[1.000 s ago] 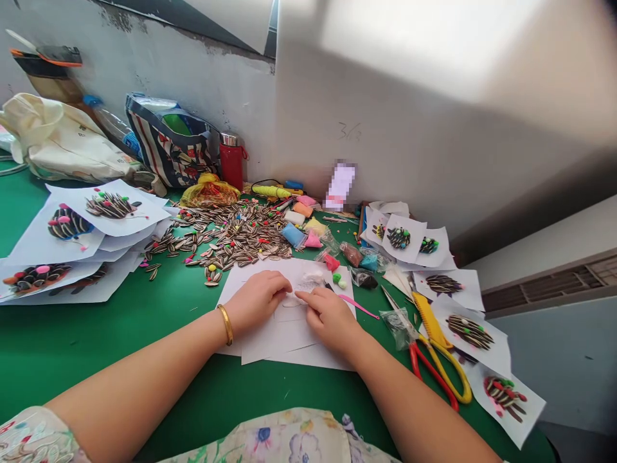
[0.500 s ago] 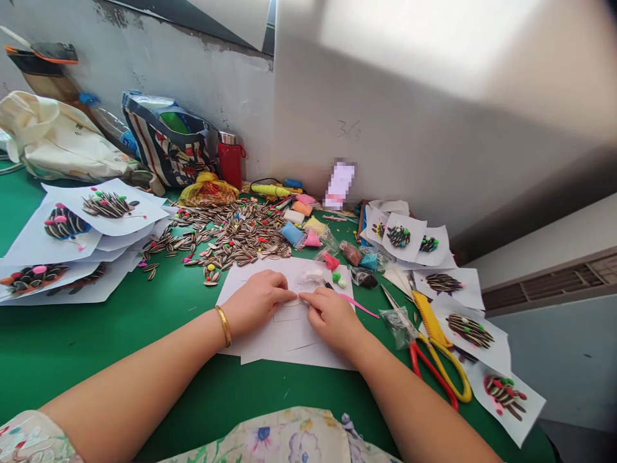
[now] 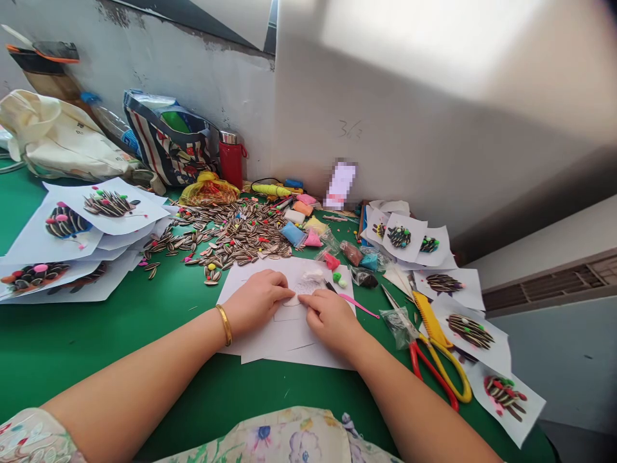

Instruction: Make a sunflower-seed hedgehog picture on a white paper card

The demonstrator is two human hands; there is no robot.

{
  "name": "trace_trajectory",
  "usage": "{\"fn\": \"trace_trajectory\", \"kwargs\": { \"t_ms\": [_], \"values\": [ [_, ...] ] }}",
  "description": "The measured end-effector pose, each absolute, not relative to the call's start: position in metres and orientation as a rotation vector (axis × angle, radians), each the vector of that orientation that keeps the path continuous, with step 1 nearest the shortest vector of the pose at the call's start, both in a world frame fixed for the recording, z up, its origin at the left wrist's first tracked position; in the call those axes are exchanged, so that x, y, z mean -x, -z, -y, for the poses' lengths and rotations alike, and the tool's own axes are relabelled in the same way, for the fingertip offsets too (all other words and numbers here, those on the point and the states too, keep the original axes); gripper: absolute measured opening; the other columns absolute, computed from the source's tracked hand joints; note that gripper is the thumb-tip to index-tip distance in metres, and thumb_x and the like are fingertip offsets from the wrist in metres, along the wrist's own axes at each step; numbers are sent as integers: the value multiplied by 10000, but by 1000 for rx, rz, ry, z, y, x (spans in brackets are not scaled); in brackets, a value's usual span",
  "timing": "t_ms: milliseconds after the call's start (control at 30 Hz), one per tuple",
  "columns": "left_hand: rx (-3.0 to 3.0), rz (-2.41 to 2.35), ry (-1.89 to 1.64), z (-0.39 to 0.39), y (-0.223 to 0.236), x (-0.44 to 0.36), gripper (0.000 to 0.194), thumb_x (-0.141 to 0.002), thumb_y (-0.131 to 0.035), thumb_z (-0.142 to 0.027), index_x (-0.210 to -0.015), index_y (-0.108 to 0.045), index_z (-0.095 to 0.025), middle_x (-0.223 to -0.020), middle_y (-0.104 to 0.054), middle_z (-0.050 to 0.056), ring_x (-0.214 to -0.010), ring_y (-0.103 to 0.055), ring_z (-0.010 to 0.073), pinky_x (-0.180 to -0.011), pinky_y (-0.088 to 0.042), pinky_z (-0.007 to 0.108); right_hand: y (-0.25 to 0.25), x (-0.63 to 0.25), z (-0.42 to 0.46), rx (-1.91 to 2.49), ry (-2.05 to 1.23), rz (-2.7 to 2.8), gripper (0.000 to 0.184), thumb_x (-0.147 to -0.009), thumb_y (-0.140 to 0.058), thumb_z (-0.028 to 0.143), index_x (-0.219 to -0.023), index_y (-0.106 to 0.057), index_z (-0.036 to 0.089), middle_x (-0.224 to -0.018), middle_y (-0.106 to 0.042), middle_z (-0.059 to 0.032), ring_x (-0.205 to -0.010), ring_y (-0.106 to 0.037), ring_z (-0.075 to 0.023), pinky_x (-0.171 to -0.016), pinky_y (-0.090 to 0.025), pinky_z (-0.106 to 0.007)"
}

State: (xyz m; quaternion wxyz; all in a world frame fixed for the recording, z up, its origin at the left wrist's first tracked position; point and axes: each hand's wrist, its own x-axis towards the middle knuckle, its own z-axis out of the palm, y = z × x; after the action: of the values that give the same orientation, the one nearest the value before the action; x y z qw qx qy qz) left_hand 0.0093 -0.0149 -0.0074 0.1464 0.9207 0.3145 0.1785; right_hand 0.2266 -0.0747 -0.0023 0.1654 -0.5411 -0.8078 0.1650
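Both of my hands meet over white paper sheets (image 3: 277,337) on the green table. Between the fingertips lies a small flat piece of white clay (image 3: 290,301). My left hand (image 3: 258,299), with a gold bangle at its wrist, is closed and presses its tips on the clay's left side. On the other side my right hand (image 3: 332,318) has its index finger laid to the clay and its remaining fingers curled. Just beyond are a lump of white clay (image 3: 312,276) on a speckled patch, green clay balls (image 3: 336,277) and a pink tool (image 3: 359,305).
Sunflower seeds (image 3: 241,231) are heaped behind the paper. Colored clay packets (image 3: 292,234) lie beside them. Scissors (image 3: 434,350) and a yellow cutter (image 3: 430,318) are at right. Seed pictures lie left (image 3: 108,204) and right (image 3: 470,329). A red flask (image 3: 230,164) stands behind.
My fingertips have drawn slightly apart, the left ones shifting a little left. More of the flat white clay shows between them.
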Motion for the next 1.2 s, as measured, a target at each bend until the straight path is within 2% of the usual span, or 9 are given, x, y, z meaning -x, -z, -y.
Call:
{"fn": "trace_trajectory", "kwargs": {
  "t_ms": [700,1200],
  "values": [
    [-2630,-895,-515,15,6,-10,301,-927,-545,-135,-1085,-770,-256,-983,-674,72,-935,-585,212,-844,-462,359,4,-227,73,1575,-549,2206,424,-845,-475,88,-1169,-721,211,-894,-664,-57,-845,-588,-190,-736,-430,-286],
    [-2654,-872,-551,16,7,-8,271,-948,-533,-160,-1034,-777,-240,-977,-676,79,-924,-584,207,-827,-466,355,5,-227,74,1530,-455,2294,437,-857,-486,101,-1215,-709,214,-864,-647,-59,-847,-584,-204,-727,-440,-304]
  ]
}}
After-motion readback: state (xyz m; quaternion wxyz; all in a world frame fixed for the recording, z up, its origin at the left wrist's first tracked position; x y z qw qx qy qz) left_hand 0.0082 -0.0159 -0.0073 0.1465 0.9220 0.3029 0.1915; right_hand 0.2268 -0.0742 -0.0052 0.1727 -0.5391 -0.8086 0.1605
